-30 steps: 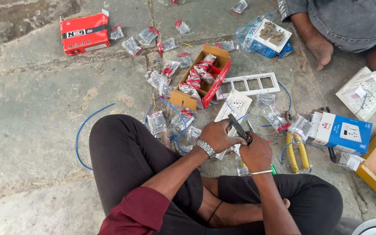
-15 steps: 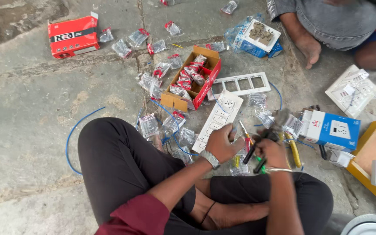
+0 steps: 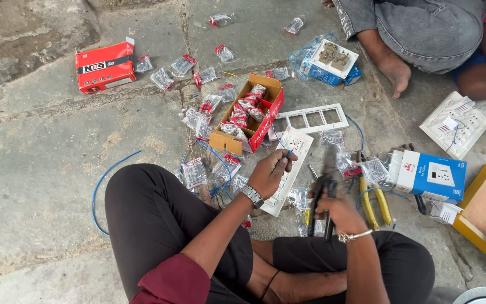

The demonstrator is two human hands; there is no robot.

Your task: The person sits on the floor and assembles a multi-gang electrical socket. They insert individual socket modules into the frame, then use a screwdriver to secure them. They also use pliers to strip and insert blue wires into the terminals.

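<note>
The left hand (image 3: 270, 171) is pinching a short blue wire (image 3: 289, 153) with narrowed fingertips, directly over the white switch plate (image 3: 289, 169). The plate is lying flat on the stone floor (image 3: 46, 146), just ahead of the crossed legs, its long axis running from near-left to far-right. The right hand (image 3: 336, 208) is gripping black-handled pliers (image 3: 324, 188), closed around the handles, just right of the plate; the left hand is nearer it. Small bagged parts are lying scattered around 1 open red-and-tan box (image 3: 250, 112). A second person is sitting at the far right.
</note>
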